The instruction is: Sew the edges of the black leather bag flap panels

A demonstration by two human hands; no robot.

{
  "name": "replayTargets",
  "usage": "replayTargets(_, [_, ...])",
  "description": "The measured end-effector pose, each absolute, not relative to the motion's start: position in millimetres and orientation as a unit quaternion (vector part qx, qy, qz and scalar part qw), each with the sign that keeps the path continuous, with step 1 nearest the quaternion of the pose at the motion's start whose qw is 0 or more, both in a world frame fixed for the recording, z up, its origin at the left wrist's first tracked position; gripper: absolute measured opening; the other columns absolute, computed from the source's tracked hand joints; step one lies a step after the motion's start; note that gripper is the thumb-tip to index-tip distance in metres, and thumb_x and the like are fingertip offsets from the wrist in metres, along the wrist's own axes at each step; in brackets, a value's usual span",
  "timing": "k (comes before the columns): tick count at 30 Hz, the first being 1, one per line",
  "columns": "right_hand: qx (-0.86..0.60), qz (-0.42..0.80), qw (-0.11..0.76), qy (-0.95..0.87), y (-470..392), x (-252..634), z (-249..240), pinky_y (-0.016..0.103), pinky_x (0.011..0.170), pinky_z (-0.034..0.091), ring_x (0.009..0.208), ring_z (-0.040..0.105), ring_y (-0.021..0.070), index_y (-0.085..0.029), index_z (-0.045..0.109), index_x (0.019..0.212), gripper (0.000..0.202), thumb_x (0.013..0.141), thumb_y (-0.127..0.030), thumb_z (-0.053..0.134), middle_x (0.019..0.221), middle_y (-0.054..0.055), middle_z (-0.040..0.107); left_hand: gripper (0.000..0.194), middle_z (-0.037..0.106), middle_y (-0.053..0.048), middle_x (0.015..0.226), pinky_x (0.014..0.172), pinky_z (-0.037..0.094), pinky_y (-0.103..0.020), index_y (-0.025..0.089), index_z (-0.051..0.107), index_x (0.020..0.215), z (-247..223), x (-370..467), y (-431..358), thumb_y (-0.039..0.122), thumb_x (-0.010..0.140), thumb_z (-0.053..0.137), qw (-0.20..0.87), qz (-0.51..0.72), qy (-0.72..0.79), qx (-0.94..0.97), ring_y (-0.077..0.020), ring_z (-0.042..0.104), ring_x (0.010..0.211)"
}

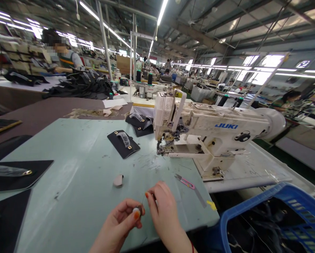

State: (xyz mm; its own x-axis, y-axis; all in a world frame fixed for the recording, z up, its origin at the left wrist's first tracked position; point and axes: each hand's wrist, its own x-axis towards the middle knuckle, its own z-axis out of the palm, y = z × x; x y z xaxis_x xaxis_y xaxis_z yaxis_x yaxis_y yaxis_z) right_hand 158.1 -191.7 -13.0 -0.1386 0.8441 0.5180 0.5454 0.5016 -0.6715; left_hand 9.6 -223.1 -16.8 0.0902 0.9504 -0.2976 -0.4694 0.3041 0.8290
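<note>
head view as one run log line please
left hand: pinching small round piece; right hand: close beside it; pink snips: on table; sewing machine: beyond hands

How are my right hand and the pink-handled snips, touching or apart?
Apart: the head view plainly shows a strip of pale green tabletop between the right hand and the pink-handled snips.

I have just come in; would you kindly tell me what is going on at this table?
A person's left hand holds a small round part above the green tabletop, while the right hand seems to pinch a thin thread beside it. Neither hand touches the sewing machine. Pink-handled snips lie on the tabletop beyond the right hand.
</note>
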Motion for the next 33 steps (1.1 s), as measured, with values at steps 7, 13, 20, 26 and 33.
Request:
replayTargets(7, [-0.416,0.246,0.486,-0.728,-191.3,162.7,-13.5,0.018,0.073,0.037,0.083,0.048,0.0075,-0.013,0.057,0.087,0.021,0.1,-0.02,0.042,0.084,0.003,0.053,0.032,0.076,-0.004,0.088,0.067,0.058,-0.02,0.016,0.074,0.085,-33.6,0.6,-215.5,0.031,0.062,0.091,0.73,0.516,0.419,0.158,-0.0089,0.064,0.065])
replayTargets(13, [-0.498,0.139,0.449,-0.728,-181.1,191.2,-45.4,0.017,0.088,0.043,0.104,0.052,0.0075,-0.016,0.057,0.111,0.018,0.1,-0.02,0.043,0.109,0.004,0.055,0.049,0.078,-0.015,0.102,0.076,0.062,-0.027,0.01,0.075,0.09,-37.5,-6.6,-207.8,0.033,0.052,0.095,0.705,0.541,0.455,0.062,-0.0192,0.073,0.078])
replayTargets(20, [-0.522,0.011,0.352,-0.776,-202.2,254.4,-91.8,0.021,0.091,0.045,0.108,0.054,0.0104,-0.019,0.057,0.114,0.021,0.1,-0.022,0.041,0.114,0.003,0.057,0.053,0.077,-0.005,0.094,0.081,0.061,-0.026,0.019,0.066,0.108,-61.0,-12.2,-191.9,0.035,0.064,0.09,0.669,0.557,0.475,0.132,-0.0172,0.073,0.081])
replayTargets(26, [-0.491,-0.069,0.297,-0.816,-214.8,276.8,-125.7,0.026,0.087,0.044,0.103,0.056,0.0138,-0.017,0.061,0.112,0.023,0.096,-0.019,0.044,0.111,0.005,0.059,0.046,0.072,-0.004,0.095,0.088,0.059,-0.031,0.017,0.073,0.098,-74.5,22.0,-135.6,0.038,0.061,0.09,0.673,0.57,0.432,0.188,-0.0205,0.074,0.087])
replayTargets(33, [-0.501,-0.122,0.358,-0.779,-208.0,269.6,-146.1,0.024,0.083,0.041,0.088,0.059,0.0102,-0.02,0.066,0.096,0.027,0.093,-0.013,0.04,0.096,0.001,0.063,0.045,0.072,-0.004,0.091,0.085,0.058,-0.035,0.016,0.072,0.094,-79.7,67.6,-55.6,0.044,0.063,0.087,0.642,0.609,0.398,0.242,-0.0184,0.071,0.083])
